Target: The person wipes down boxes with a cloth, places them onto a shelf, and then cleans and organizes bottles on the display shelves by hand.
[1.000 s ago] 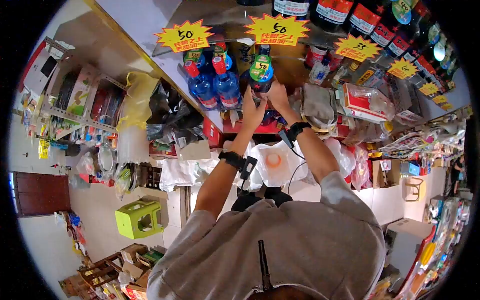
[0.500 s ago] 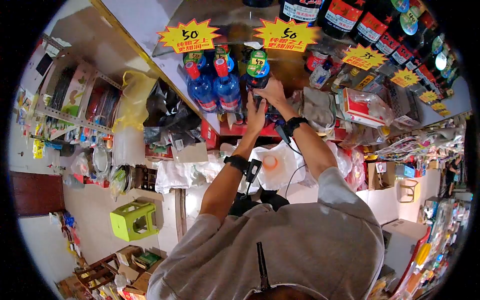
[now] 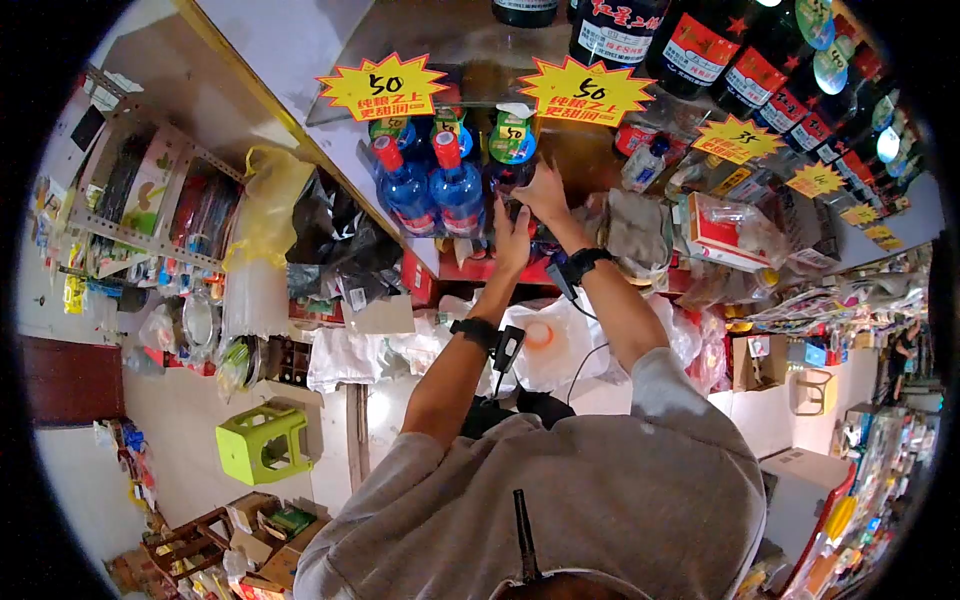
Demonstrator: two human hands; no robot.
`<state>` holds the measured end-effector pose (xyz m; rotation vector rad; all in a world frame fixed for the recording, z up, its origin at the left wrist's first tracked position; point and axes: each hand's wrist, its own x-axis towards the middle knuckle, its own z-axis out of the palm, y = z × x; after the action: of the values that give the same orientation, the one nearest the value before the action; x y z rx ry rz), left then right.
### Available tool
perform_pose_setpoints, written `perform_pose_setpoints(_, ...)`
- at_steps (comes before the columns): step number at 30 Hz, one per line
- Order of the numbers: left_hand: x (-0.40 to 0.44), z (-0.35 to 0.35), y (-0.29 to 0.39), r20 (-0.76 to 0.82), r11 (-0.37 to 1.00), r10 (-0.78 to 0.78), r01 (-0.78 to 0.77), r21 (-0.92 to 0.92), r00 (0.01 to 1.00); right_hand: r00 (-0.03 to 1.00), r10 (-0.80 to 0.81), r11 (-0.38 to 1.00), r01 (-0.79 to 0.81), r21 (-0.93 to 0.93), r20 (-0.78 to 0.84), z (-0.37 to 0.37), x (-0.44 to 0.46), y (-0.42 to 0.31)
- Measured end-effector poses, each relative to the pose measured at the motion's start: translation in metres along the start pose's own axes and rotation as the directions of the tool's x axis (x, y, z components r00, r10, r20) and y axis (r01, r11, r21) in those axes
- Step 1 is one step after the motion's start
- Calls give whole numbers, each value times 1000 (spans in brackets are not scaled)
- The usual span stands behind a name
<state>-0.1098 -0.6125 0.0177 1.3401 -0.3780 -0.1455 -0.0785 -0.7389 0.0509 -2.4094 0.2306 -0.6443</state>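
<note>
A dark bottle with a green and blue tag marked 50 stands upright on the lower shelf, right of two blue bottles with red caps. My left hand is at its lower front, fingers pointing up along it. From the right, my right hand curls round the same bottle. Both hands touch it, and parts of their fingers are hidden behind it. Above hang two yellow star-shaped price signs, each reading 50.
More dark bottles line the upper shelf at the right. A folded grey cloth and a red-white box lie right of my hands. Plastic bags hang below. A green stool stands on the floor at left.
The dark bottle and both hands have shifted slightly left, nearer the blue bottles. The view has tilted, so the shelves and price signs appear lower and further right.
</note>
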Motion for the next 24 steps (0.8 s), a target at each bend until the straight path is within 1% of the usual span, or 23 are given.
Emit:
perform_pose_setpoints(1, -2, -1, 5, 1, 999, -4, 4, 33, 1000, 997, 72, 997, -71, 32, -33, 3, -2, 0)
perform_pose_setpoints(2, -3, 0, 10, 2, 998, -7, 7, 66, 1000, 997, 71, 997, -70, 30, -34, 4, -1, 2)
perform_pose_setpoints(4, -3, 2, 10, -19, 996, 16, -14, 91, 1000, 990, 143, 976, -143, 166, 14, 8, 0, 6)
perform_pose_setpoints(5, -3, 2, 10, -39, 992, 38, -34, 118, 999, 989, 144, 975, -145, 166, 14, 12, -1, 7)
perform_pose_setpoints(7, 0, 3, 3, -52, 989, 48, -40, 146, 998, 981, 122, 992, -116, 50, -154, 19, -4, 6)
perform_pose_setpoints(9, 1, 4, 1, -64, 984, 60, -48, 171, 996, 985, 116, 992, -109, 63, -131, 19, -3, 10)
perform_pose_setpoints(11, 2, 4, 3, -48, 982, 21, -12, 187, 999, 988, 109, 992, -101, 75, -111, 19, -1, 13)
perform_pose_setpoints(12, 3, 3, -2, -46, 982, 23, -14, 186, 999, 986, 121, 992, -117, 44, -111, 21, 0, 13)
perform_pose_setpoints(13, 5, 1, -7, -26, 987, -7, 11, 160, 1000, 984, 134, 991, -133, 12, -114, 23, 0, 14)
perform_pose_setpoints(14, 7, 1, -11, -4, 990, -35, 35, 135, 999, 984, 132, 991, -132, 12, -121, 22, -1, 15)
perform_pose_setpoints(15, 6, 4, -7, 0, 990, -28, 28, 135, 1000, 987, 110, 994, -111, -6, -117, 22, -1, 17)
perform_pose_setpoints(17, 2, 9, 2, -134, 957, 50, -9, 291, 990, 989, 80, 996, -83, -22, -125, 22, -2, 16)
perform_pose_setpoints(18, -2, 9, 12, -130, 956, 63, -23, 292, 990, 988, 104, 995, -105, 3, -114, 25, -2, 18)
perform_pose_setpoints(19, -6, 7, 25, -93, 966, 8, 16, 257, 996, 986, 126, 992, -124, 29, -106, 21, 0, 14)
perform_pose_setpoints(20, -9, 6, 37, -51, 973, -39, 50, 224, 998, 988, 65, 997, -58, 53, -140, 17, -5, 10)
perform_pose_setpoints(21, -13, 4, 37, -39, 975, -11, 20, 223, 999, 989, 127, 992, -127, -3, -73, 20, -4, 12)
perform_pose_setpoints(23, -27, -4, 27, 55, 915, 77, -92, 394, 996, 982, 186, 982, -186, -17, -29, 0, -14, -11)
perform_pose_setpoints(24, -40, -7, 53, 125, 946, 88, -122, 299, 988, 992, 87, 994, -81, 66, -94, -4, -20, -11)
